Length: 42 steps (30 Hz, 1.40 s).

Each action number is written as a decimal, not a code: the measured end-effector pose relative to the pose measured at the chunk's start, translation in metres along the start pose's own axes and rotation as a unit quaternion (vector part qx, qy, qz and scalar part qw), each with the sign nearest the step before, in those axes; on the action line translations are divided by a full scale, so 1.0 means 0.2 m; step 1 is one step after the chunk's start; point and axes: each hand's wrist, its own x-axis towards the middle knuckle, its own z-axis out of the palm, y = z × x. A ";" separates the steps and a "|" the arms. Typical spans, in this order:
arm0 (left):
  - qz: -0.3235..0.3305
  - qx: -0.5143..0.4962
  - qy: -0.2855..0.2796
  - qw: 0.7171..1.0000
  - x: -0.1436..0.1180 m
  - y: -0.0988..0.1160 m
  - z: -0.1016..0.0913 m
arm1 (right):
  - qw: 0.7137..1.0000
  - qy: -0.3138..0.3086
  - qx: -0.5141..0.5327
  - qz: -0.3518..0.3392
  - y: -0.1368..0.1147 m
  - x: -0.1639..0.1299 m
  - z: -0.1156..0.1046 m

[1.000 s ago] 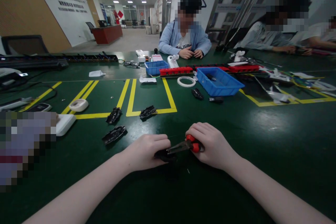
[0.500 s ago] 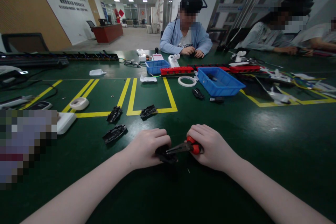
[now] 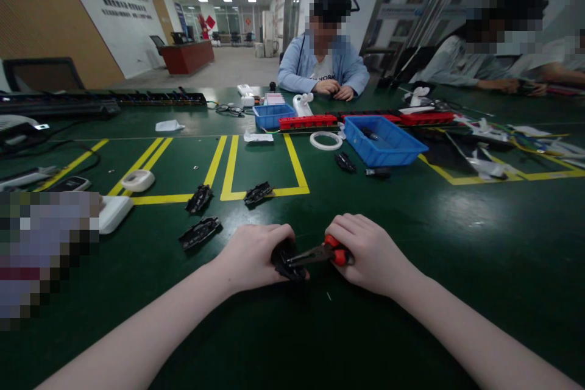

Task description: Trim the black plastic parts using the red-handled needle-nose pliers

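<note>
1. Left hand (image 3: 256, 259), and it's wrapped around a black plastic piece (image 3: 296, 272), held just above the counter (image 3: 411, 237), thumb and fingers closed on it!
2. Right hand (image 3: 369, 254), curled tight around the red handles of the pliers (image 3: 315, 254), their nose pointing left.
3. And there's the meeting point: the plier tips are right at the black piece, between the two hands; whether they pinch it, I cannot tell.
4. Just past the left hand, three similar pieces: the nearest piece (image 3: 200, 233) on bare green, the second piece (image 3: 200, 198) at a yellow line's end, the third piece (image 3: 258, 193) on the yellow tape (image 3: 292, 192).
5. Farther out, beyond the right hand, a big blue bin (image 3: 393, 157), with a white ring (image 3: 325, 147) just to its left.
6. Across the counter, a co-worker (image 3: 292, 67) in light blue, hands together!
</note>
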 end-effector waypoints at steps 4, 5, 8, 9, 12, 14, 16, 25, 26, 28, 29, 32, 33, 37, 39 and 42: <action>0.013 -0.001 0.004 1.000 0.00 -0.01 0.00 | 1.000 -0.004 -0.006 0.000 0.00 0.00 0.00; 0.016 0.000 0.005 1.000 0.00 -0.01 0.00 | 1.000 -0.006 -0.007 0.000 0.00 0.00 0.00; 0.027 0.005 0.007 1.000 0.00 -0.01 0.00 | 1.000 -0.012 -0.009 -0.001 -0.01 0.00 0.00; 0.032 0.006 0.007 0.999 0.00 -0.01 0.00 | 1.000 -0.014 -0.009 -0.001 -0.01 0.00 0.00; 0.044 0.010 0.003 0.999 0.00 -0.01 0.00 | 1.000 -0.018 -0.009 0.003 -0.02 0.01 0.00; 0.049 0.013 -0.003 0.999 0.00 -0.01 -0.01 | 1.000 -0.020 -0.009 0.007 -0.02 0.01 0.00; 0.054 0.014 -0.010 0.998 0.00 -0.01 -0.02 | 1.000 -0.021 -0.009 0.011 -0.02 0.01 -0.01; 0.038 0.010 -0.019 0.999 0.00 -0.01 -0.02 | 0.999 -0.025 -0.008 0.025 -0.03 0.01 -0.01; 0.036 0.010 -0.019 0.999 0.00 -0.01 -0.02 | 0.999 -0.025 -0.008 0.027 -0.03 0.01 -0.01; 0.035 0.007 -0.019 0.999 0.01 -0.01 -0.02 | 0.999 -0.025 -0.008 0.028 -0.04 0.01 -0.01; 0.035 0.004 -0.020 0.999 0.01 -0.01 -0.02 | 0.999 -0.026 -0.008 0.029 -0.04 0.01 -0.01; 0.035 0.000 -0.018 0.999 0.00 -0.01 -0.02 | 0.999 -0.027 -0.006 0.030 -0.04 0.01 -0.01; 0.035 -0.001 -0.014 0.999 0.00 -0.01 -0.02 | 0.999 -0.027 -0.005 0.031 -0.04 0.01 -0.01; 0.034 0.002 0.016 0.999 -0.01 0.00 -0.02 | 0.999 -0.030 0.002 0.035 -0.04 0.01 -0.01; 0.036 0.003 0.024 0.999 -0.01 0.00 -0.02 | 0.999 -0.031 0.006 0.037 -0.05 0.01 -0.02; 0.039 -0.002 0.023 0.999 -0.01 0.01 -0.03 | 0.999 -0.030 0.011 0.039 -0.05 0.01 -0.02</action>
